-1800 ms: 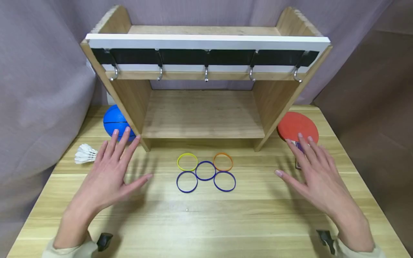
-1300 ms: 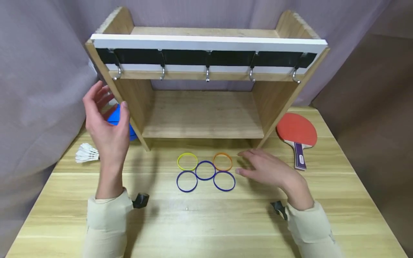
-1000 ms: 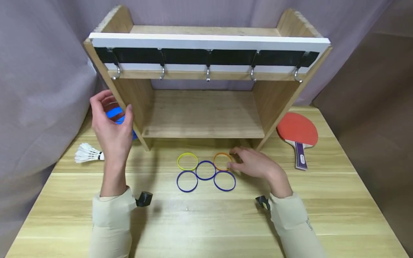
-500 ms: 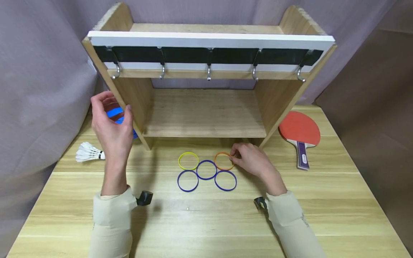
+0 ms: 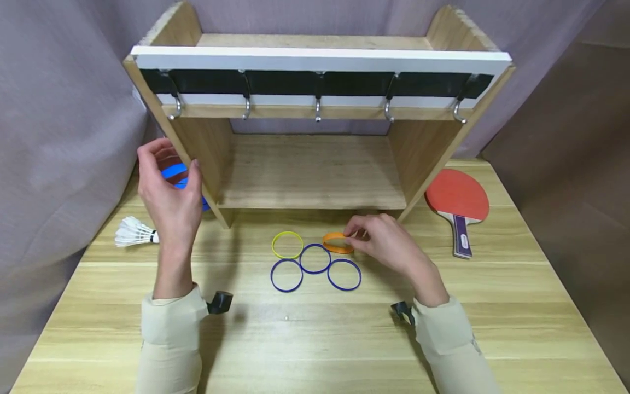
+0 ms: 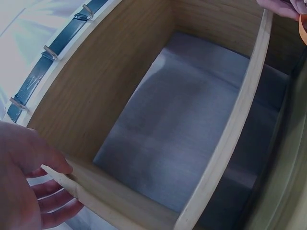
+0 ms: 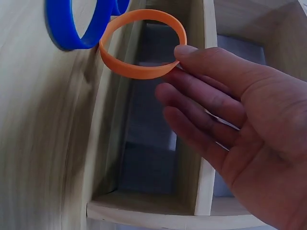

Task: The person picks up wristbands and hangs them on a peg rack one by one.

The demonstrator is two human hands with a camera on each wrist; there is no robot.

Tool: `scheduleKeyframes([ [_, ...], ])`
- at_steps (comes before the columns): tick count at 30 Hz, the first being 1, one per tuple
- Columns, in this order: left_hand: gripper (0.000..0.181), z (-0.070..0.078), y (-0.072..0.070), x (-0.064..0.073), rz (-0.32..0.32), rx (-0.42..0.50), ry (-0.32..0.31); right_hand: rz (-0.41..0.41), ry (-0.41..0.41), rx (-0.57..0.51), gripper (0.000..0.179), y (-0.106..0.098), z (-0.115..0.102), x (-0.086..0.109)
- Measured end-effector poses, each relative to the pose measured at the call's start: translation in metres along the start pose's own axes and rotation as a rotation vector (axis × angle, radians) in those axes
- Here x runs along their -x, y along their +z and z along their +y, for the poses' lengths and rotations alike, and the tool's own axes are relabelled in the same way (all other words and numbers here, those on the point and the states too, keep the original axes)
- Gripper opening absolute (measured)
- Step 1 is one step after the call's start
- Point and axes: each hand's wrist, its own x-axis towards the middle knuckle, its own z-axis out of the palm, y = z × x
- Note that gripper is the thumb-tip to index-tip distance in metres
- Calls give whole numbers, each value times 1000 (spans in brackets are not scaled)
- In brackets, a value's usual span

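Note:
My right hand [image 5: 389,246] pinches an orange silicone wristband [image 5: 337,250] between thumb and index finger. In the right wrist view, the orange wristband [image 7: 139,72] is tilted at the fingertips, the other fingers loosely bent. My left hand [image 5: 169,205] grips the left side panel [image 5: 164,117] of a wooden rack; the left wrist view shows thumb and fingers [image 6: 55,203] on either side of its edge. On the table lie a yellow wristband [image 5: 287,258] and three blue ones: middle wristband [image 5: 315,273], left wristband [image 5: 286,291] and right wristband [image 5: 344,289].
Several metal hooks [image 5: 318,109] line the rack's front, above its lower shelf [image 5: 315,172]. A blue ball [image 5: 174,171] sits partly hidden behind my left hand. A shuttlecock [image 5: 133,232] lies at left, a red table tennis bat [image 5: 458,197] at right.
Both hands came in from hovering over the table. My left hand took hold of the rack's side panel. My right hand reached the orange wristband, pinched it and tilted it up.

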Motion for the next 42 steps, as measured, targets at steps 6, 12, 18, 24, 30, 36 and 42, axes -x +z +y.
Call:
scheduleKeyframes([
  [6, 37, 0, 0, 1, 3, -12, 2, 34, -49, -81, 9, -3, -13, 0],
  [12, 36, -1, 2, 1, 14, -21, 8, 106, -148, -357, 9, -1, -59, -19],
  [18, 36, 4, -2, 1, 18, -2, 14, 203, -274, -923, 11, 2, -140, -74],
  [24, 37, -11, 2, -2, 17, -1, 80, 485, -360, -1408, 16, -11, -198, -119],
  [30, 41, -23, 5, -6, 31, -34, 75, 671, -373, -1553, 17, -8, -213, -141],
  [36, 39, -24, 5, -6, 35, -49, 84, 745, -404, -1513, 18, 2, -206, -150],
  [42, 39, -24, 4, -5, 38, -56, 74, 746, -394, -1486, 19, 7, -202, -152],
])
